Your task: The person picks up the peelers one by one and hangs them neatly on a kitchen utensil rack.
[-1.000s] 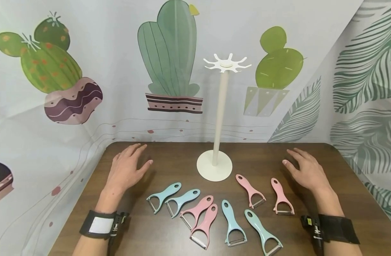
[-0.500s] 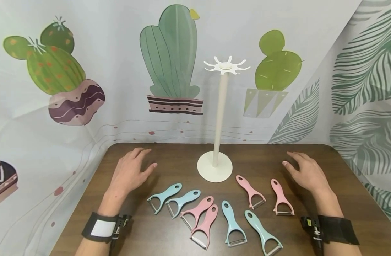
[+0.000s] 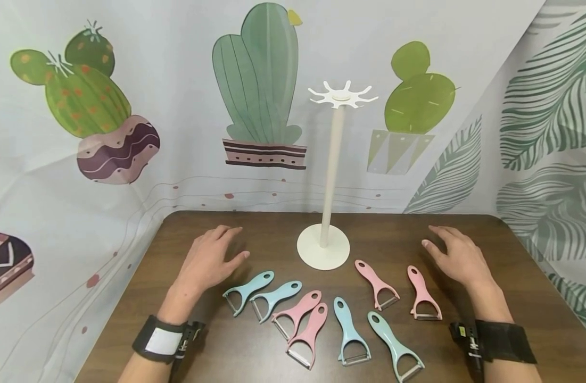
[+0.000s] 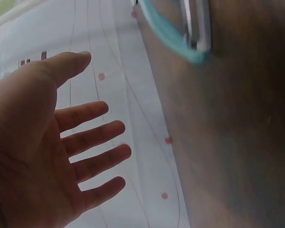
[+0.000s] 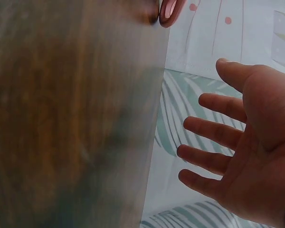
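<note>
Several peelers lie spread over the brown table. My left hand (image 3: 210,259), fingers loosely spread and holding nothing, is over the table's left part. Nearest to it is a light blue peeler (image 3: 247,289), its blade end also seen in the left wrist view. Another light blue peeler (image 3: 275,298) lies beside that one, then two pink peelers (image 3: 299,314) side by side. A blue peeler (image 3: 348,327) and a mint green peeler (image 3: 390,339) are closer to me. My right hand (image 3: 457,255), relaxed and holding nothing, is nearest to a pink peeler (image 3: 420,290); one more pink peeler (image 3: 373,279) lies left of it.
A tall cream stand (image 3: 332,175) with a round base (image 3: 316,258) rises behind the peelers. White hooks (image 3: 343,98) radiate from its top. Behind the table (image 3: 269,234) hangs a white cloth (image 3: 187,106) printed with cacti and leaves.
My left hand has shifted to the right, closer to the nearest light blue peeler. The right hand stays in about the same place, and the peelers lie as before.
</note>
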A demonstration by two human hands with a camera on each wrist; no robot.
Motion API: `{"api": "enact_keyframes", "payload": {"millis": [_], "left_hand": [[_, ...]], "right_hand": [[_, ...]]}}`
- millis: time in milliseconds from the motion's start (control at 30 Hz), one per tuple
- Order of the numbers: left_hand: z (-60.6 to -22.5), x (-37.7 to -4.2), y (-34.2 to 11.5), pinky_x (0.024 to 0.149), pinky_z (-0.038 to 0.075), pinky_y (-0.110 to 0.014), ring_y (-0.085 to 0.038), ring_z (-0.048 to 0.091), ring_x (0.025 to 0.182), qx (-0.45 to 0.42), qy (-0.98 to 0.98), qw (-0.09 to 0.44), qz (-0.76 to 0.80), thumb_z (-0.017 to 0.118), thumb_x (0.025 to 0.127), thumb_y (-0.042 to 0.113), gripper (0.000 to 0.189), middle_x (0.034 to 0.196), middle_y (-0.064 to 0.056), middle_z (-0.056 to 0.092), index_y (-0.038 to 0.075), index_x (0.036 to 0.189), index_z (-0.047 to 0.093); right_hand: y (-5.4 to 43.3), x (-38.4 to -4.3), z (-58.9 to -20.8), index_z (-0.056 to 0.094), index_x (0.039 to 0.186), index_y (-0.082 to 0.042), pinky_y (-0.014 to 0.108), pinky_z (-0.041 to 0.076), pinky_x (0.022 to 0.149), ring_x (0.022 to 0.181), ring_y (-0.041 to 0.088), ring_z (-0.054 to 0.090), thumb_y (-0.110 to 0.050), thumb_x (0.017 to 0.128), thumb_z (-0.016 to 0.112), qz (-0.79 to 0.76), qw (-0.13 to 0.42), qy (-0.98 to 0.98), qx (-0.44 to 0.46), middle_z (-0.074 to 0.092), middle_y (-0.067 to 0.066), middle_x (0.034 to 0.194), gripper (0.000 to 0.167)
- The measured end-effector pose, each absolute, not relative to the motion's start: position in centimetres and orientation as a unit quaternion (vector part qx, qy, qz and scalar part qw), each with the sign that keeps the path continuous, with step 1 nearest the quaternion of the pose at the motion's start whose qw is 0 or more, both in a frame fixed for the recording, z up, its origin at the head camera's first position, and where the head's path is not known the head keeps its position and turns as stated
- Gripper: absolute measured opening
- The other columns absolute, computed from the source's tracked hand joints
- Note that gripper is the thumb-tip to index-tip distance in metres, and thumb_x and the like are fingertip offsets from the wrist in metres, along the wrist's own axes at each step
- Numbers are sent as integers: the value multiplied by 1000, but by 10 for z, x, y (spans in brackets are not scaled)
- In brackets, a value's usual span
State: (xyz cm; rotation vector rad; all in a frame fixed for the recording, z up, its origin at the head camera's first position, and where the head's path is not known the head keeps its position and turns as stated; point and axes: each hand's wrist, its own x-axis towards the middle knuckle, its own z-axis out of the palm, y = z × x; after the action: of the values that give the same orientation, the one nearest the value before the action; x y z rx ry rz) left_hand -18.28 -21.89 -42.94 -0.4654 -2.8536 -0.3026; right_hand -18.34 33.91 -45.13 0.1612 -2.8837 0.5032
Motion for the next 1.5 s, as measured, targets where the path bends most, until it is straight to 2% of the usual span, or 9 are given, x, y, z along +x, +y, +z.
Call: {"api": "enact_keyframes", "payload": {"millis": [133, 367, 567, 933, 1500], "left_hand": [[-431, -179, -208, 101, 40, -57, -32, 54, 122, -175, -976, 88, -98, 63, 86, 56, 67, 131, -7, 56, 19, 140, 50], [-434, -170, -190, 94, 46, -53, -29, 58, 113, -204, -972, 75, -92, 69, 83, 53, 63, 121, -4, 60, 17, 133, 57], [-440, -163, -180, 93, 47, -52, -26, 57, 111, -212, -971, 46, -98, 70, 82, 51, 59, 118, -2, 60, 19, 130, 59], [-444, -160, -174, 86, 50, -42, -18, 60, 98, -221, -972, 12, -86, 72, 80, 50, 56, 111, 3, 61, 24, 128, 60], [-447, -158, -170, 69, 49, -32, -8, 58, 85, -239, -966, -10, -98, 77, 78, 44, 45, 107, 5, 65, 22, 117, 66]], "right_hand": [[337, -185, -451, 48, 139, -6, 68, 32, 96, 126, 51, 41, -45, 98, 50, 165, 105, -979, 60, 46, 28, 140, 57], [333, -187, -449, 48, 140, -6, 67, 33, 96, 127, 50, 41, -44, 97, 51, 163, 110, -978, 69, 45, 27, 141, 57], [331, -186, -449, 49, 138, -5, 67, 33, 97, 128, 49, 41, -43, 97, 52, 159, 113, -978, 72, 46, 27, 140, 56], [326, -184, -450, 50, 137, -5, 67, 34, 97, 127, 49, 43, -42, 96, 54, 159, 110, -978, 79, 48, 26, 140, 55], [317, -184, -449, 50, 138, -5, 65, 34, 99, 127, 48, 43, -41, 96, 55, 156, 106, -978, 86, 48, 26, 139, 56]]}}
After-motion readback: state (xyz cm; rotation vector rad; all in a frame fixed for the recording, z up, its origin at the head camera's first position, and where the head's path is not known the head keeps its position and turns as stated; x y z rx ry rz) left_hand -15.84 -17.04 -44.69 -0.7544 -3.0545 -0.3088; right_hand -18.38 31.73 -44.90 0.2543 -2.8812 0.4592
